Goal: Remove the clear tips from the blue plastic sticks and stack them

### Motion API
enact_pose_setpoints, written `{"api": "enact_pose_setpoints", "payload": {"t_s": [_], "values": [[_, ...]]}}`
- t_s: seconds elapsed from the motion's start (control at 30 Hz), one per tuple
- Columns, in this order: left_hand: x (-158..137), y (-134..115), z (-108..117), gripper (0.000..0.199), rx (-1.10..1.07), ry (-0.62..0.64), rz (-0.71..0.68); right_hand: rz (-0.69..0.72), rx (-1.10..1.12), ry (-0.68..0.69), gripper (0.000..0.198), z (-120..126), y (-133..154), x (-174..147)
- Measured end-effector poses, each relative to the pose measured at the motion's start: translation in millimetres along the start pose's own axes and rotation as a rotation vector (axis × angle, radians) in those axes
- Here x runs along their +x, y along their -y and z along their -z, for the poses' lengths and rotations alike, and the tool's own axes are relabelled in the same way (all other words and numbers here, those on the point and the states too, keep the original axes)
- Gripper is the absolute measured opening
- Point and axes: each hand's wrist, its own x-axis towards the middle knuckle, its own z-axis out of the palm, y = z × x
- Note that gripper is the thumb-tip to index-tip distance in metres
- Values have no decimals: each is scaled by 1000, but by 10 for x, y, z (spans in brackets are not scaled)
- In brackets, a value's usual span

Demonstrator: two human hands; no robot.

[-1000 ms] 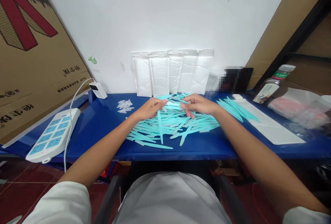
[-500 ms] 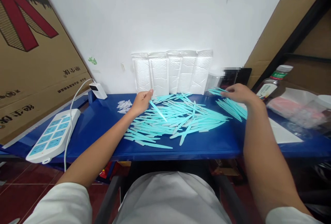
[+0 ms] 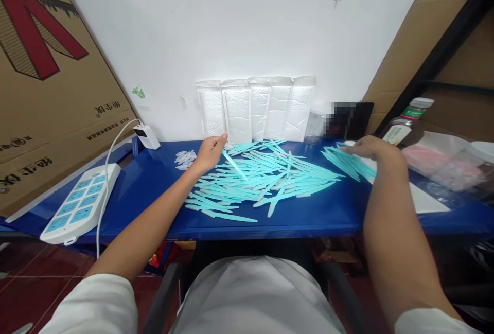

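My left hand [image 3: 211, 153] is closed in a pinch on one slim turquoise eyebrow razor [image 3: 234, 165], which slants down to the right over the large pile. That pile of turquoise razors [image 3: 247, 182], with pale caps at one end, spreads across the blue table [image 3: 146, 190]. At the right, my right hand [image 3: 365, 147] reaches down to a smaller bunch of razors [image 3: 343, 163], its fingers closed on razors at the top of it. The fingertips there are partly hidden. Small clear caps [image 3: 186, 159] lie in a heap left of my left hand.
White padded envelopes [image 3: 237, 110] lean on the wall, beside a clear jar [image 3: 314, 127]. A power strip [image 3: 81, 203] with a white cable lies left. A bottle [image 3: 405, 120], pink packages [image 3: 436, 154] and a white sheet [image 3: 428, 197] stand or lie right.
My right hand has moved right and lower, bringing the razors it held above the smaller bunch down onto it. My left hand keeps its razor in nearly the same place.
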Motion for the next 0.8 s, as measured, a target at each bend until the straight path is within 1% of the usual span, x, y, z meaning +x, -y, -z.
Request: {"api": "enact_pose_setpoints", "payload": {"t_s": [0.07, 0.1, 0.13, 0.2, 0.23, 0.27, 0.3, 0.33, 0.4, 0.43, 0.47, 0.53, 0.6, 0.7, 0.8], "values": [[-16, -26, -15, 65, 24, 5, -15, 10, -35, -76, 43, 26, 31, -15], [-24, -38, -24, 65, 42, 5, -24, 40, -33, -133, 45, 37, 70, -39], [-32, -50, -35, 64, 61, -1, -36, 102, -4, -193, 47, 42, 131, -81], [-46, -69, -61, 63, 96, -30, -69, 302, 139, -297, 46, 18, 330, -223], [-53, -78, -78, 62, 108, -51, -89, 443, 251, -298, 47, -18, 466, -324], [-63, -88, -97, 61, 117, -74, -109, 573, 365, -283, 54, -71, 622, -445], [-75, -100, -120, 60, 121, -95, -126, 696, 470, -190, 62, -141, 790, -580], [-90, -115, -145, 60, 124, -112, -139, 775, 572, -70, 66, -225, 964, -724], [-129, -154, -201, 58, 127, -126, -153, 877, 694, 168, 63, -415, 1291, -1011], [-151, -176, -229, 58, 129, -122, -157, 928, 711, 269, 61, -510, 1431, -1140], [-174, -198, -256, 58, 131, -111, -160, 971, 719, 328, 58, -598, 1547, -1252], [-216, -238, -304, 59, 133, -82, -160, 1040, 712, 377, 51, -737, 1703, -1410], [-245, -264, -339, 60, 128, -59, -157, 1087, 705, 383, 47, -814, 1765, -1484], [-261, -281, -365, 61, 113, -52, -147, 1118, 705, 389, 46, -840, 1759, -1500], [-254, -280, -367, 61, 94, -65, -146, 1114, 722, 406, 44, -829, 1741, -1505]]}}
